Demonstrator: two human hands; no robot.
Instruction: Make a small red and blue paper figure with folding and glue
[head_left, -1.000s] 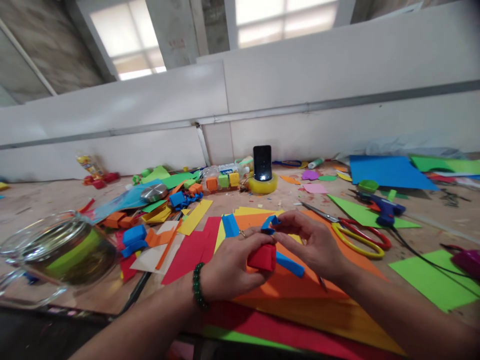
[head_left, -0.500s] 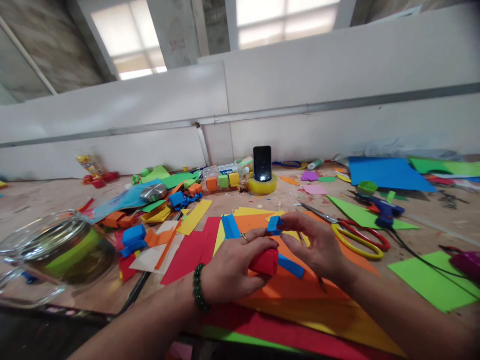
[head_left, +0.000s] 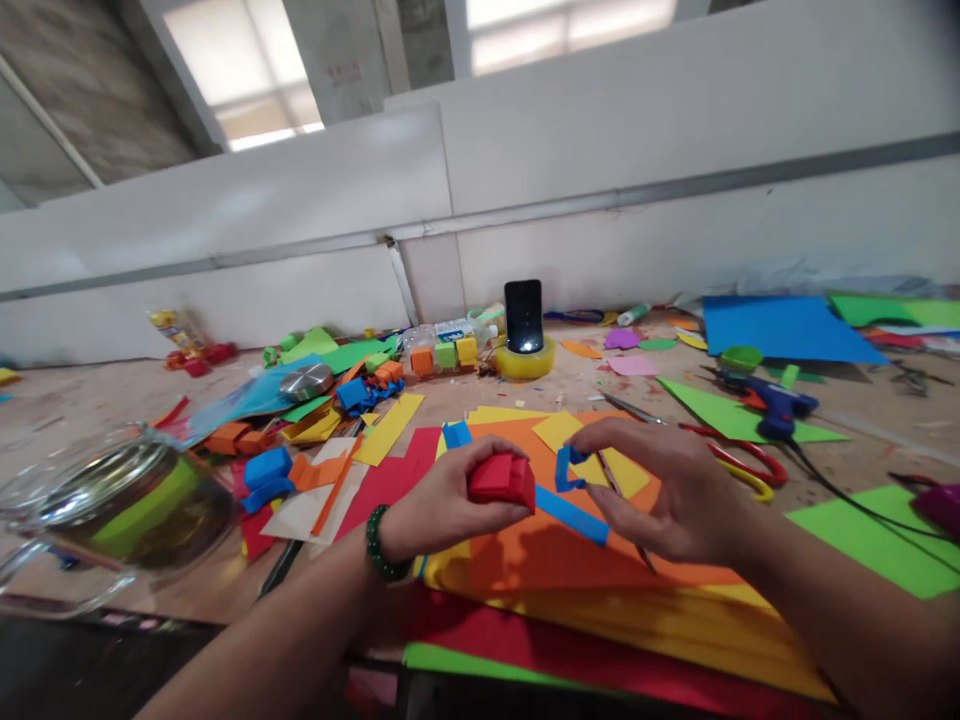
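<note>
My left hand (head_left: 457,500), a green bead bracelet at its wrist, grips a small red paper box (head_left: 501,480) between thumb and fingers. To its right, my right hand (head_left: 660,490) pinches a folded blue paper strip (head_left: 564,470), bent into an open bracket shape. A gap separates the strip from the red box. Below both hands lies orange paper (head_left: 555,560) on a stack of coloured sheets. A flat blue strip (head_left: 574,515) rests on it, and a brown pencil-like stick (head_left: 611,475) lies partly behind my right hand.
Scissors (head_left: 750,460) and a blue glue gun (head_left: 780,405) with a cord lie at the right. A glass teapot (head_left: 142,510) stands at the left edge. A phone (head_left: 523,315) leans upright on a yellow tape roll (head_left: 525,362). Small paper boxes and scraps cover the left side.
My hands have drawn apart, the left moving slightly left and turning the red box more into view. The blue strip has moved lower and right, its bent shape now showing.
</note>
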